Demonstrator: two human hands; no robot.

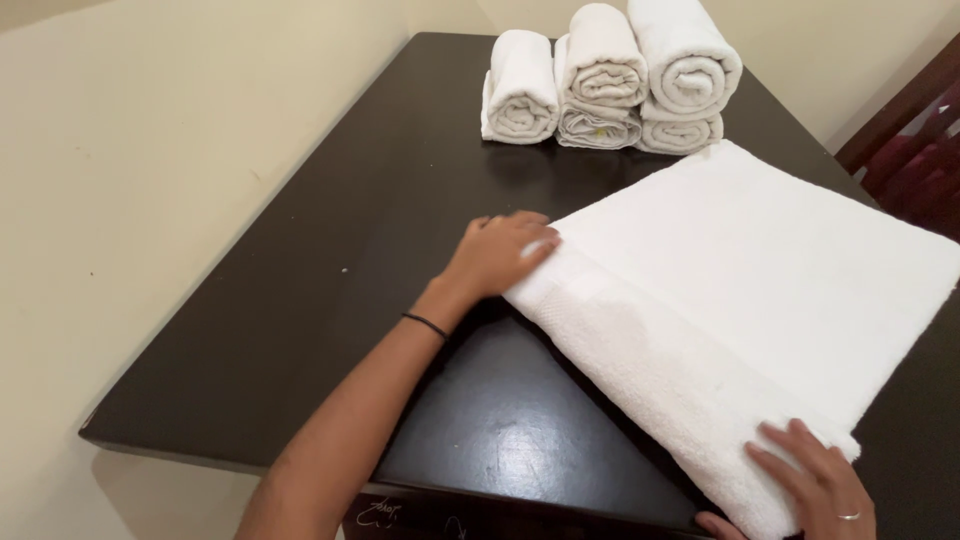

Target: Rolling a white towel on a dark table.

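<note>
The left hand lay flat, fingers together, pressing one near corner of the white towel, a thin black band on its wrist. The right hand, fingers spread and wearing a ring, pressed the towel's other near corner. The towel stretched between and beyond both hands across the dark table. Well past the left hand stood rolled towels, stacked.

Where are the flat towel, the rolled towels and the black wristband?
flat towel (760,280), head view, middle of its top face.
rolled towels (600,70), head view, the middle roll.
black wristband (425,324), head view, on the left wrist.
</note>
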